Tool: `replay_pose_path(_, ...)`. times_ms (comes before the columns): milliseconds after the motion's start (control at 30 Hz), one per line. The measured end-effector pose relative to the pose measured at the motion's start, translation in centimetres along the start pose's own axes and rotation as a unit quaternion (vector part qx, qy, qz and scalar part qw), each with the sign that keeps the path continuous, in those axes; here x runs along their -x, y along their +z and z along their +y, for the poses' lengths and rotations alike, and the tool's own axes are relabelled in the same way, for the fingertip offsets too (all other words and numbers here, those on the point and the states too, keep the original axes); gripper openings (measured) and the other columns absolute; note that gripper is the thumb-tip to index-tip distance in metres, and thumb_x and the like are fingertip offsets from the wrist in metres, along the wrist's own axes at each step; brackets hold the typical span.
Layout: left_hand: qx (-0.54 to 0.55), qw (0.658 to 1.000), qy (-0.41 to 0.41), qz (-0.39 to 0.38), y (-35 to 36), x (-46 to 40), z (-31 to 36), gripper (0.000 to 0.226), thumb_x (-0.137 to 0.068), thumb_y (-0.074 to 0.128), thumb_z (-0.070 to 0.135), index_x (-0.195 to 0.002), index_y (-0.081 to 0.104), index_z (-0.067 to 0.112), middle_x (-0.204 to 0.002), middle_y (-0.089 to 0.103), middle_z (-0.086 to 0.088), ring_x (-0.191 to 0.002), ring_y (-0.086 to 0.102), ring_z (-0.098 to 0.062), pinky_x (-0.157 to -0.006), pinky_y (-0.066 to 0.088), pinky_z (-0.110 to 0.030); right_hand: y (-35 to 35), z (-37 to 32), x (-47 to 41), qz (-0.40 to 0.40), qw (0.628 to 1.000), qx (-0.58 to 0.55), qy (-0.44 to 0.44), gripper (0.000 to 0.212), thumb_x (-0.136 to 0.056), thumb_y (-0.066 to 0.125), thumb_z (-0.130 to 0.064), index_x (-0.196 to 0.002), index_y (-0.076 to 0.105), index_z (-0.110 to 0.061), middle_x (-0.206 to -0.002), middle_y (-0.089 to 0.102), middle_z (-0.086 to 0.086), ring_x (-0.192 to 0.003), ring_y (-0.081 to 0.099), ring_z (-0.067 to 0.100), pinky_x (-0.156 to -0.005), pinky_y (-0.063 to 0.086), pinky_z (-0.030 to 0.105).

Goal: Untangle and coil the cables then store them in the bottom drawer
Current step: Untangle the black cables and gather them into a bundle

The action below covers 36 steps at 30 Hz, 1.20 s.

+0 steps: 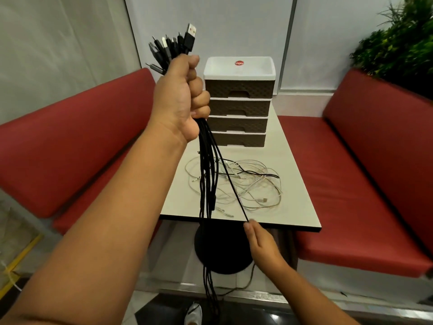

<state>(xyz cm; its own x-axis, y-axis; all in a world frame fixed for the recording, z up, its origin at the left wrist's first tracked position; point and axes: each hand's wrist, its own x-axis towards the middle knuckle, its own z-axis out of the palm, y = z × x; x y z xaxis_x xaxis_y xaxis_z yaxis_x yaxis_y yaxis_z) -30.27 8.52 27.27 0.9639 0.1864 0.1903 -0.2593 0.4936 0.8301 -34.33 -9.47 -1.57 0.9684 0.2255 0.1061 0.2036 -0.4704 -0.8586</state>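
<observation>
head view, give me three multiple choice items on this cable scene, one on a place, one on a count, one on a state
1. Where do the white cables lie?
A. on the table
B. on the red bench
C. in the top drawer

2. How many drawers has the drawer unit?
A. two
B. four
C. six

3. What is the state of the bottom drawer?
A. pulled open
B. taken out
C. shut

Answers:
1. A, they sprawl loose on the table before the unit.
2. B, four brown fronts are stacked.
3. C, its front sits flush, while the left hand grips the black cables and the right hand pinches one strand.
</observation>
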Motion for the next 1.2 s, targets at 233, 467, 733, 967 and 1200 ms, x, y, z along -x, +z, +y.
replay_pose_path(233,0.009,0.999,-0.009,0.03,-1.3,-0.6,-1.4,0.048,-0.095,0.05,0.023,-0.049,0.035,0.027,-0.042,0.019,0.01,-0.038,0.011,-0.007,-0.034,0.013,-0.016,0.5,4.9,2.7,-0.091,0.988,0.104,0.071,0.062,-0.096,0.026,-0.062,-0.101,0.062,-0.011,-0.096,0.067,0.007,-0.09,0.062,0.017,-0.084,0.047,0.042)
replay_pose_path(467,0.011,1.0,0.009,0.01,-1.0,-0.7,-1.2,0.048,-0.095,0.049,0.024,-0.05,0.031,0.026,-0.043,0.018,0.01,-0.038,0.01,-0.007,-0.034,0.013,-0.017,-1.6,10.7,3.7,-0.207,0.944,0.19,0.171,0.022,-0.104,0.036,-0.039,-0.092,0.053,-0.032,-0.098,0.066,0.001,-0.088,0.06,0.014,-0.084,0.047,0.03)
replay_pose_path(733,-0.144,0.986,-0.077,-0.037,-1.5,0.0,-4.8,0.047,-0.097,0.049,0.024,-0.052,0.033,0.024,-0.041,0.02,0.01,-0.034,0.014,-0.006,-0.038,0.009,-0.015,-5.2,6.3,0.4,-0.089,0.979,0.115,0.144,0.031,-0.102,0.039,-0.039,-0.077,0.051,-0.026,-0.076,0.059,-0.004,-0.072,0.057,0.012,-0.074,0.046,0.033)
replay_pose_path(967,-0.349,0.912,-0.154,-0.152,-2.3,2.9,-11.9,0.022,-0.086,0.072,0.036,-0.087,0.067,0.015,-0.051,0.022,0.005,-0.041,0.016,-0.011,-0.041,0.014,-0.02,-8.8,-7.6,-3.1,-0.053,0.988,0.143,-0.033,0.022,-0.1,0.043,-0.022,-0.086,0.059,-0.025,-0.078,0.061,-0.013,-0.074,0.056,0.002,-0.072,0.043,0.024)
replay_pose_path(1200,-0.365,0.9,-0.175,-0.163,-2.4,3.8,-12.9,0.043,-0.08,0.067,0.057,-0.068,0.054,0.018,-0.051,0.025,0.001,-0.043,0.018,-0.013,-0.041,0.018,-0.021,-11.1,-11.0,-3.5,-0.031,0.989,0.103,-0.099,0.023,-0.101,0.044,-0.019,-0.084,0.059,-0.019,-0.06,0.057,-0.011,-0.057,0.051,0.004,-0.058,0.036,0.021)
